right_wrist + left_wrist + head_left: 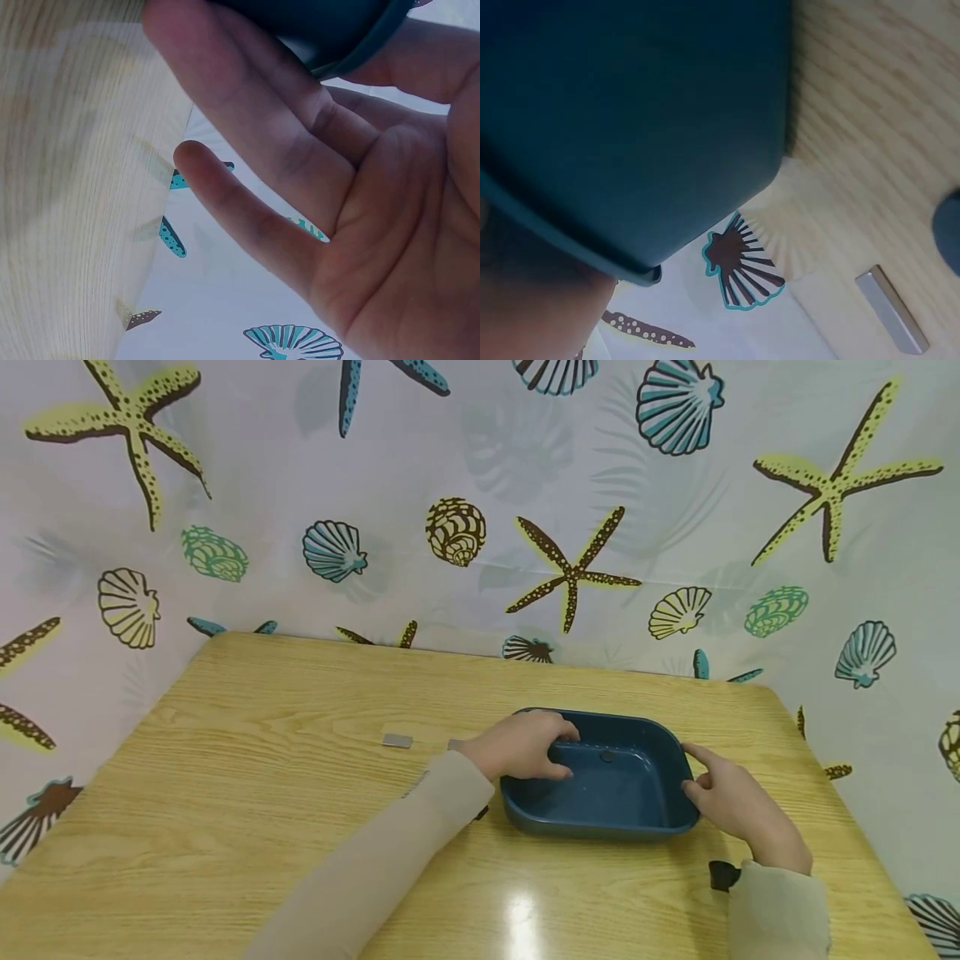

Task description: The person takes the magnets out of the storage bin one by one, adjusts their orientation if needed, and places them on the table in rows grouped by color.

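Observation:
A dark blue rectangular basin [600,831] with rounded corners sits on the table, a small dark round piece [607,756] on its floor. My left hand [531,745] reaches over the basin's left end, thumb and fingers bent and spread apart inside it, with nothing visible between them. In the left wrist view the basin's outer wall [645,135] fills much of the frame. At the right end, my right hand [723,797] holds the rim between thumb and fingers. The right wrist view has its fingers [255,112] along the outside, with the little finger hanging away from the wall.
Left of the basin lies a small silver-grey bar [397,741] on the wooden table [300,710]. A second grey piece [455,745] is partly behind the left hand. The left wrist view has a dark rounded object [949,232] near a silver bar [892,309]. A shell-patterned cloth [420,460] stands behind the table.

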A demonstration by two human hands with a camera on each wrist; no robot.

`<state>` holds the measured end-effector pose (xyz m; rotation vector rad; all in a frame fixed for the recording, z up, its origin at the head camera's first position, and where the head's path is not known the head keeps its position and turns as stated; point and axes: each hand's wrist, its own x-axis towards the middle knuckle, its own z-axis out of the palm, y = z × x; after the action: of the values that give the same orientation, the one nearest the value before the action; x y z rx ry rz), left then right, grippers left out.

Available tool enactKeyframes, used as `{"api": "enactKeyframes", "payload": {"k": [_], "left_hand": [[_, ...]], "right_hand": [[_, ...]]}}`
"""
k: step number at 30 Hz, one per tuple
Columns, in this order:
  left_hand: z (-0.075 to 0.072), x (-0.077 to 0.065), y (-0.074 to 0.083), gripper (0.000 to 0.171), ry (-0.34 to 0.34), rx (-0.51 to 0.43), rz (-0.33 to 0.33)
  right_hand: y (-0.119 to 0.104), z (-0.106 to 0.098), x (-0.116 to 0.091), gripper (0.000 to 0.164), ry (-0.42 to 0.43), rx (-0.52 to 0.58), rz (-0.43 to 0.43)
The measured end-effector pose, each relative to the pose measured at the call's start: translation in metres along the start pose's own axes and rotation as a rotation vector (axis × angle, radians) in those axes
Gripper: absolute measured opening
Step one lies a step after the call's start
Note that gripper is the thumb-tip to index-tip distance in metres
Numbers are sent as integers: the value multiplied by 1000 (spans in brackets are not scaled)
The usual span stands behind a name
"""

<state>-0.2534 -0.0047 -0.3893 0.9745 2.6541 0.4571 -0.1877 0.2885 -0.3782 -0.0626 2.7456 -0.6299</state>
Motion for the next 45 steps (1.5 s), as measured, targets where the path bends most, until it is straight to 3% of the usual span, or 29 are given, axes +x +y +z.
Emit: {"api": "enactKeyframes", "payload": {"k": [7,14,23,33,45], "left_hand": [[5,2,2,61,-41,61,-59],[10,7,5,62,-72,133,-69],[14,7,7,57,-77,99,-48],[17,8,11,52,-89,14,46],[16,12,9,48,-35,4,9]], "right_hand": [[0,0,-1,65,2,3,-6],[0,0,-2,65,-2,4,-9],[-1,0,-2,65,-4,7,-6],[-1,0,-2,65,-5,4,-8],[-1,0,-1,66,-14,11,2]]}}
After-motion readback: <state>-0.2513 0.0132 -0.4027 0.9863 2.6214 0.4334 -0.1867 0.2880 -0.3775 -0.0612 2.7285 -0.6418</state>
